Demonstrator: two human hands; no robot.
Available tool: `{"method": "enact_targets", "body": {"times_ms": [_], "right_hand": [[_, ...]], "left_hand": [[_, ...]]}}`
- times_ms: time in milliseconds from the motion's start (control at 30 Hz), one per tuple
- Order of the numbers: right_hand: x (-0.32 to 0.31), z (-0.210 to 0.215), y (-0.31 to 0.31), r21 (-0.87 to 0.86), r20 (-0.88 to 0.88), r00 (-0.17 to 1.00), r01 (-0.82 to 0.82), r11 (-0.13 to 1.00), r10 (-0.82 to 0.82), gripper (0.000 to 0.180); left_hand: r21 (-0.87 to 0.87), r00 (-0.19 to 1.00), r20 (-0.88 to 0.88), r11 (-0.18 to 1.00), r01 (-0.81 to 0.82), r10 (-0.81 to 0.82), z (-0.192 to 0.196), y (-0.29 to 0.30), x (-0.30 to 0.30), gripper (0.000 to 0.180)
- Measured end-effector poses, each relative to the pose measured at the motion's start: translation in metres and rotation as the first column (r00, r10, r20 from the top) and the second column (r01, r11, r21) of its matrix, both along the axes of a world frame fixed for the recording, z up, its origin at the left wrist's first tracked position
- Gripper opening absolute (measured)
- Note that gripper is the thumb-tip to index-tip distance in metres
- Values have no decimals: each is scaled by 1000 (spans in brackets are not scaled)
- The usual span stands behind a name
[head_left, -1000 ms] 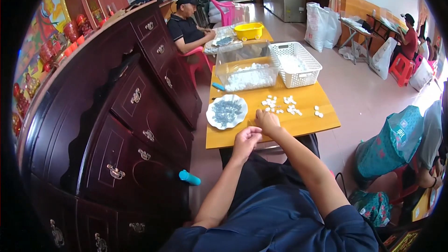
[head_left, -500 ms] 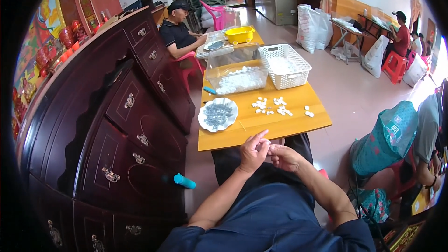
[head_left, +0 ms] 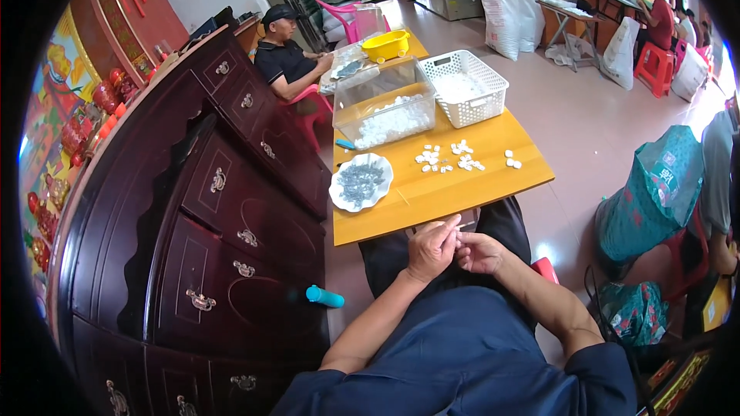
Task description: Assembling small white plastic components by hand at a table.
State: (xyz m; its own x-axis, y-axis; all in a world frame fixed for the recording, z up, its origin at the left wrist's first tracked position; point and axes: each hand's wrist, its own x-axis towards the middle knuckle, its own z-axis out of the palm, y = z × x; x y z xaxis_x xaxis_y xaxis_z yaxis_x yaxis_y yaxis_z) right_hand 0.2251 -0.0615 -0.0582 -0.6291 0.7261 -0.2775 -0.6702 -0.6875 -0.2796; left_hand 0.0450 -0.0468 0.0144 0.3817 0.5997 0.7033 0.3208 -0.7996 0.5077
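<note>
My left hand (head_left: 433, 249) and my right hand (head_left: 479, 253) meet above my lap, just off the near edge of the wooden table (head_left: 501, 185). Both have their fingers pinched together around a small white piece (head_left: 461, 228), mostly hidden by the fingers. Nearest on the tabletop lies a thin stick (head_left: 403, 197). To its left, a scalloped white plate (head_left: 337, 192) carries a heap of small grey pieces (head_left: 362, 182). Loose white pieces (head_left: 465, 157) lie in small clusters across the middle, with a few more white pieces (head_left: 512, 159) to the right.
Behind them stand a clear bin (head_left: 361, 128) and a white slotted basket (head_left: 482, 110), both holding white pieces. A co-worker (head_left: 285, 58) sits at the far left near a yellow tub (head_left: 385, 46). A dark wooden cabinet (head_left: 193, 239) flanks the left; a teal bag (head_left: 651, 192) stands right.
My view has swung slightly, shifting the scene. Both hands stay together; the left fingers, more spread before, now bunch closer around the small piece. The things on the table look unmoved.
</note>
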Motion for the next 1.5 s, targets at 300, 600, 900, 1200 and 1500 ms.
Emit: {"method": "enact_targets", "body": {"times_ms": [300,600,900,1200,1500], "right_hand": [[-2,8,-3,105,200,977,48,993,-68,11],[-6,14,-6,141,308,947,53,989,-94,8],[-10,6,-2,215,332,897,231,949,-293,7],[-13,12,-4,271,418,856,202,941,-304,6],[-14,15,-5,284,434,835,230,931,-338,7]], "left_hand": [[-166,994,-26,981,97,-103,2,8,-15,7],[-250,986,-130,966,67,-102,-2,18,-21,5],[-276,999,-30,961,3,-12,-13,21,-18,7],[-306,994,-98,952,7,-39,-11,16,-16,6],[-283,997,-70,959,-1,-20,-10,16,-16,6]]}}
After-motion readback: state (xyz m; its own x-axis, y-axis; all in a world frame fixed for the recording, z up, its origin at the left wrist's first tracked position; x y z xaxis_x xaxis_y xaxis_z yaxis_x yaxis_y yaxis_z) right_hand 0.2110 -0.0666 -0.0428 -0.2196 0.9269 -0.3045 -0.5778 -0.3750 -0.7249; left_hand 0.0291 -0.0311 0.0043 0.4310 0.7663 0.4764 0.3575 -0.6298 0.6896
